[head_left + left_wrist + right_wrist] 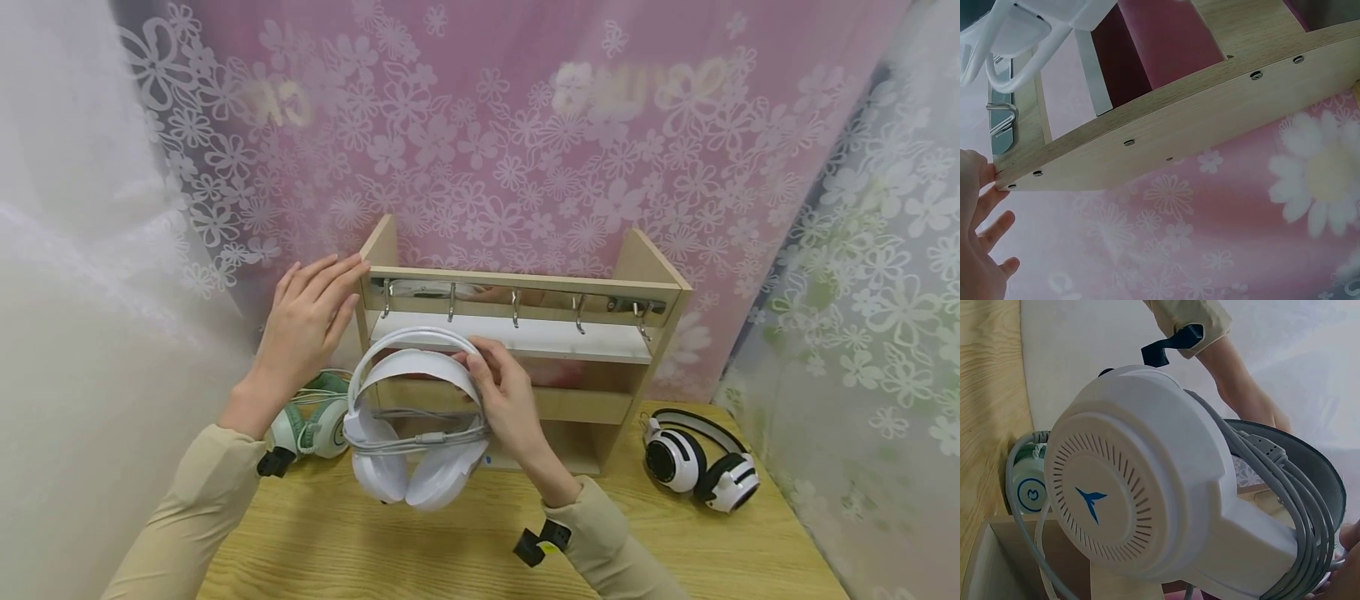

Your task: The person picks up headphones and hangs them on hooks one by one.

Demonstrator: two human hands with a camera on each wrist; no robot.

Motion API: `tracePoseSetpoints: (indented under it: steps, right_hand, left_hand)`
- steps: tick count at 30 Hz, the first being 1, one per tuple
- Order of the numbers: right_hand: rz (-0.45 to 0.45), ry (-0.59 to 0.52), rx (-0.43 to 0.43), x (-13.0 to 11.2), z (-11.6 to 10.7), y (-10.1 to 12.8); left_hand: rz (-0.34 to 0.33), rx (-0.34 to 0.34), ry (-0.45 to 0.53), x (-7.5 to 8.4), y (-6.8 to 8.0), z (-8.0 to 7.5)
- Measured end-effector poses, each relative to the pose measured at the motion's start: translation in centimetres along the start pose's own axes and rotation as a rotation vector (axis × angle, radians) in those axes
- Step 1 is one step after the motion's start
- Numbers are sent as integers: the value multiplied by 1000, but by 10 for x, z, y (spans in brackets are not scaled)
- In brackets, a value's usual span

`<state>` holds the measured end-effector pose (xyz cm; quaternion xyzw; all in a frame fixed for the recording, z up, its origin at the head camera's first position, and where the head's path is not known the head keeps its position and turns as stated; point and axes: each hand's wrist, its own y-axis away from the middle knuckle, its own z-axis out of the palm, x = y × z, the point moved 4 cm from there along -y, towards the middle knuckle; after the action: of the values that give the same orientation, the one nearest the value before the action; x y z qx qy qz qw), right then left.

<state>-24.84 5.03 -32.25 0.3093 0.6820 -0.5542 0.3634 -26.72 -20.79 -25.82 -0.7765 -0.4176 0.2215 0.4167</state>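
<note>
White headphones [408, 433] are gripped at the band by the right hand [504, 398]; the rack [525, 333] is steadied by the open left hand [307, 321]; the band should be centred under a hook [452, 302].

Head view down over the wooden rack [525, 333]; both wrist views close beneath it.

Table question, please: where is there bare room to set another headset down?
Bare table lies in front, between the two sleeves, and between the rack and the black-and-white headset. The left side is crowded: the green headset sits beside the white headset.
</note>
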Motion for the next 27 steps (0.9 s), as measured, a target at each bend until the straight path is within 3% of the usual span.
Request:
tracePoseSetpoints:
  steps: [27]
  right_hand:
    - [25, -68, -33, -10, 29, -12]
  left_hand:
    - [15, -47, 18, -4, -6, -9]
